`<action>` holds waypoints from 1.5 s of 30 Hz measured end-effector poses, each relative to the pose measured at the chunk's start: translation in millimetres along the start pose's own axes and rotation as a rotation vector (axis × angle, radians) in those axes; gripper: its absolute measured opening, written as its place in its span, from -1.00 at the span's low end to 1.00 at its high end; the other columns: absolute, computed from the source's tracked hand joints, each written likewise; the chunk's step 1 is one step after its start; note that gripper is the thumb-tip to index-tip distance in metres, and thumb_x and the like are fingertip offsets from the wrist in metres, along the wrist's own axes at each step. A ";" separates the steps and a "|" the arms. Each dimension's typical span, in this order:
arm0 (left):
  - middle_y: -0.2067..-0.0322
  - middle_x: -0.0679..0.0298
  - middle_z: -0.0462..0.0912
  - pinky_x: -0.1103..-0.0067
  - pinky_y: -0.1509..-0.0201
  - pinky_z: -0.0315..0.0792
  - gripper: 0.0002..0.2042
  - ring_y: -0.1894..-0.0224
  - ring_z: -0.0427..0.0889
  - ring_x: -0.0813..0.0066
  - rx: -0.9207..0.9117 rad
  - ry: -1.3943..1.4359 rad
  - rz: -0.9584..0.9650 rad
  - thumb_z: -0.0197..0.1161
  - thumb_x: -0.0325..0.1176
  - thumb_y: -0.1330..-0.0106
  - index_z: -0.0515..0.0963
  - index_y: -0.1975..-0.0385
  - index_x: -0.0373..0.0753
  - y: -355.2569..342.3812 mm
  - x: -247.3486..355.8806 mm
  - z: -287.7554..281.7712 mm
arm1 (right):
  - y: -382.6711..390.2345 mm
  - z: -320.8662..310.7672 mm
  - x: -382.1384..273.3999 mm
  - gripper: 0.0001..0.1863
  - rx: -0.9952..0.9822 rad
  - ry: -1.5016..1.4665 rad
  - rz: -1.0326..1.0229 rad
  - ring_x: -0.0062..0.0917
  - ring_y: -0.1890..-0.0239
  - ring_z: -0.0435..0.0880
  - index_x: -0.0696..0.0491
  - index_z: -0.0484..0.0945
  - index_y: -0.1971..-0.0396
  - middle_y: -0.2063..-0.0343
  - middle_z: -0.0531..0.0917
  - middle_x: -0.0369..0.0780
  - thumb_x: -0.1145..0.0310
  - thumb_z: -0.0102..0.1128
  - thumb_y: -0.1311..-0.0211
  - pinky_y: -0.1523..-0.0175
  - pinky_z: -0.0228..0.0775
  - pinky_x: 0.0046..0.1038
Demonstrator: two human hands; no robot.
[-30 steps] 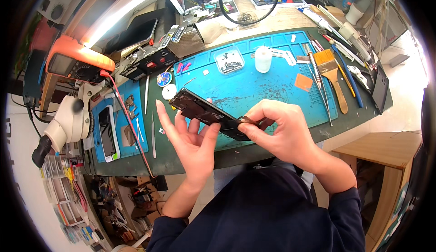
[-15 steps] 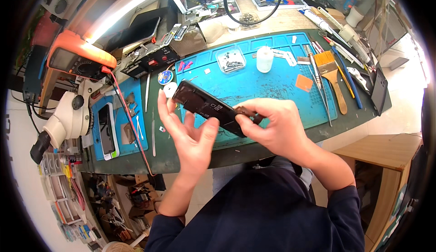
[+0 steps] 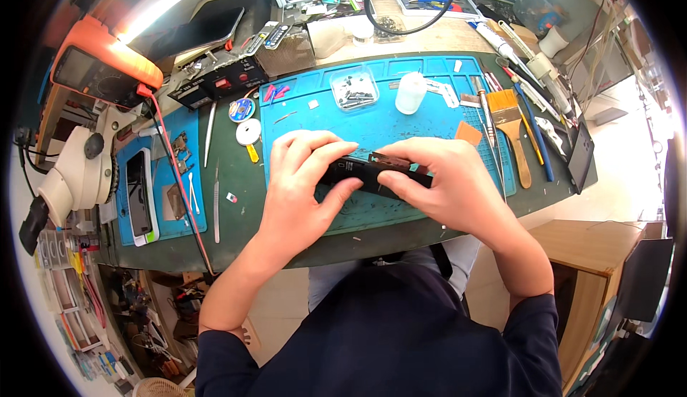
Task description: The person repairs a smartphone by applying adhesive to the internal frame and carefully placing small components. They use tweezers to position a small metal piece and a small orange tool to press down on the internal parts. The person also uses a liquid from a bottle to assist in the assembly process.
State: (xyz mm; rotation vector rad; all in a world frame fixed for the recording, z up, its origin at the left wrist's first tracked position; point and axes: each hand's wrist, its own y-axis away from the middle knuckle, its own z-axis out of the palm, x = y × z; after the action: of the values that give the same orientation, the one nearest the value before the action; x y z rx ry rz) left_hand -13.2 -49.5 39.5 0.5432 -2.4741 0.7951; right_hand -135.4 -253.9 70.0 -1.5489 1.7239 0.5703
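Observation:
A black, slim smartphone with its insides partly exposed is held tilted above the blue work mat. My left hand grips its left end, thumb at the near side and fingers over the far side. At the right end my right hand pinches it between thumb and fingers. Under the right fingers a thin, dark reddish-brown piece lies along the phone's far edge; whether it is attached cannot be made out. Both palms hide the phone's ends. Just beyond, on the blue mat, stand a clear box of screws and a whitish bottle.
To the right lie a wide brush, tweezers and several pens. An orange multimeter with a red lead, a microscope part and another phone are at the left. Solder spools sit beside the mat.
My left hand has turned and closed around the phone's left end; before, its fingers were spread upward. The phone has swung closer to level and shifted slightly right.

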 end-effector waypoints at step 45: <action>-0.11 0.18 0.68 0.41 -0.30 0.51 -0.60 -0.15 0.66 0.43 0.038 1.378 -0.705 0.31 -0.43 -0.48 0.46 -0.26 -0.35 6.4 -30.2 -1.8 | -17.1 -34.2 19.7 -0.87 -0.035 -0.296 -0.137 -0.65 0.29 0.65 0.16 0.74 0.19 0.29 0.74 -0.26 0.58 0.43 -0.28 0.20 0.43 -0.59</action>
State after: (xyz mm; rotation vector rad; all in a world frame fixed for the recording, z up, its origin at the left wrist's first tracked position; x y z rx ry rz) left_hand 8.5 -36.9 21.4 0.5381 -0.9117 0.5747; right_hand -126.5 -295.0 79.0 -1.5081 1.3815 0.7229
